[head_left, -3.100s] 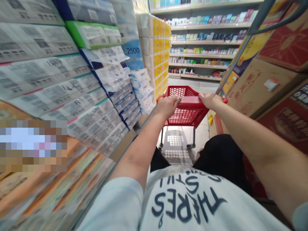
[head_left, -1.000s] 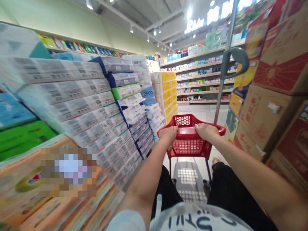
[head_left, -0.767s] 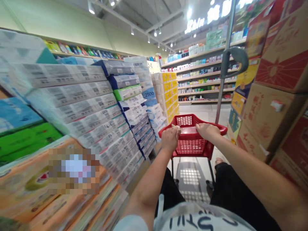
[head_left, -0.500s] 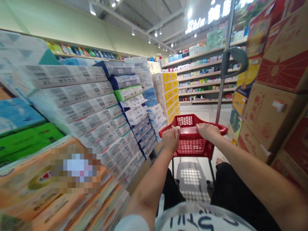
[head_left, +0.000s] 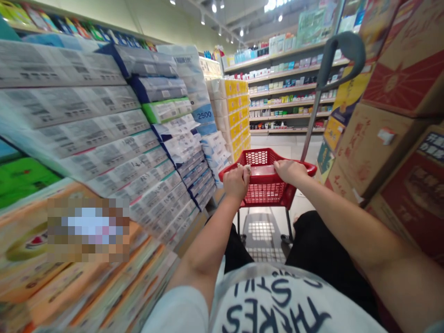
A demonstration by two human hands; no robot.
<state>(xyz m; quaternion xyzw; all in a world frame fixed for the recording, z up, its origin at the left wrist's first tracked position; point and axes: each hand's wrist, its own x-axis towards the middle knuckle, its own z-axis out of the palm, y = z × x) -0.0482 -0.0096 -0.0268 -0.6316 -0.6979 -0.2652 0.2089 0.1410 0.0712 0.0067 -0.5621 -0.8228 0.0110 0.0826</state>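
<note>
A red plastic shopping cart [head_left: 266, 194] stands right in front of my body, with mesh sides and dark legs. My left hand [head_left: 236, 181] is wrapped round the left part of its handle bar; a small pale crumpled or beaded thing shows by the thumb, too small to name. On the right part of the same bar my right hand [head_left: 290, 172] is closed, knuckles up. Both arms reach forward and down to the bar. The basket is seen only in part from above.
Stacked tissue packs [head_left: 86, 106] rise close on the left, with orange packs [head_left: 114, 277] nearer. Cardboard boxes [head_left: 367, 148] are piled on the right. A metal pole with a grey loop handle [head_left: 324, 64] stands beyond the cart's right side. Stocked shelves [head_left: 287, 88] cross the far end.
The camera view has tilted down and the side stacks have come nearer and shifted past. Both hands keep their hold on the cart, which appears slightly higher and further left.
</note>
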